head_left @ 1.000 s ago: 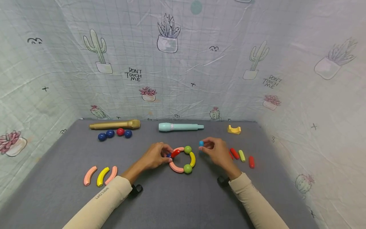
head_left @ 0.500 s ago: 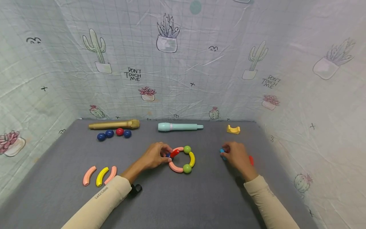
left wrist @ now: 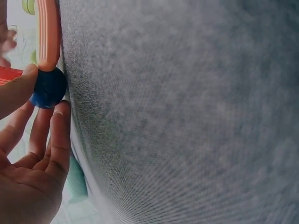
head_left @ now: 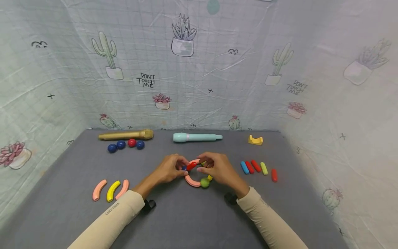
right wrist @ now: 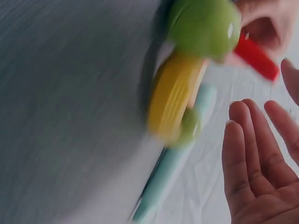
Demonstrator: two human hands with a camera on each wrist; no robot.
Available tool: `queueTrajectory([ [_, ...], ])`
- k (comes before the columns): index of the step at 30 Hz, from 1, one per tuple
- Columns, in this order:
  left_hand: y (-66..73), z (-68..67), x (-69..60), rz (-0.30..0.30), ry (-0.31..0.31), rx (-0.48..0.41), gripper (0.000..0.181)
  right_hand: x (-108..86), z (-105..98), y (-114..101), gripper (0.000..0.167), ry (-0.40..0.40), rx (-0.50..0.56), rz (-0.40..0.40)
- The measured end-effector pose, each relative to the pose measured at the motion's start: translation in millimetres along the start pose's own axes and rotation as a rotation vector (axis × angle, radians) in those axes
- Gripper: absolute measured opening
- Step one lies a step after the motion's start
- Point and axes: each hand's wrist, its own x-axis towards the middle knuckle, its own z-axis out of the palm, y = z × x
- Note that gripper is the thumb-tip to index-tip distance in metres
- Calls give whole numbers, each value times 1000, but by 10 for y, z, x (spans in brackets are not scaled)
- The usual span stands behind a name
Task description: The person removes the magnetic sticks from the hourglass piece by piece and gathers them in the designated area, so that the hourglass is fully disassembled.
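Note:
My left hand (head_left: 169, 170) pinches a dark blue ball (left wrist: 49, 87) between thumb and fingers. The ball belongs to a ring lying on the table, made of pink curved pieces (head_left: 192, 181), a yellow curved piece (right wrist: 169, 95) and green balls (head_left: 205, 183). From the blue ball a short red stick (head_left: 191, 166) sticks up and outward. My right hand (head_left: 218, 169) hovers over the ring's right side and hides part of it in the head view. In the right wrist view its fingers (right wrist: 240, 154) are spread, holding nothing, near the red stick.
At right lie a light blue stick (head_left: 244, 167), several red sticks (head_left: 274, 175) and a light green stick (head_left: 264, 168). A yellow cradle block (head_left: 255, 140), teal microphone (head_left: 196, 137) and gold microphone (head_left: 125, 135) stand farther back. Spare balls (head_left: 132, 143) and curved pieces (head_left: 113, 191) lie left.
My right hand carried the light blue stick rightward, laid it beside the red sticks, let go and came back to the ring. My left hand has stayed on the blue ball.

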Motion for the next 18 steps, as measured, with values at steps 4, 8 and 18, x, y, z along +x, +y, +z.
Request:
queueTrajectory([
  [4,1,5,-6,13,4,-3,23,107,175,-105,29,-21,22,-20],
  [8,-6,24,-3,14,10,5,23,150,244,-112,15,8,52,36],
  [18,-26,36,-6,11,21,11,24,136,203,24,15,57,211,124],
])
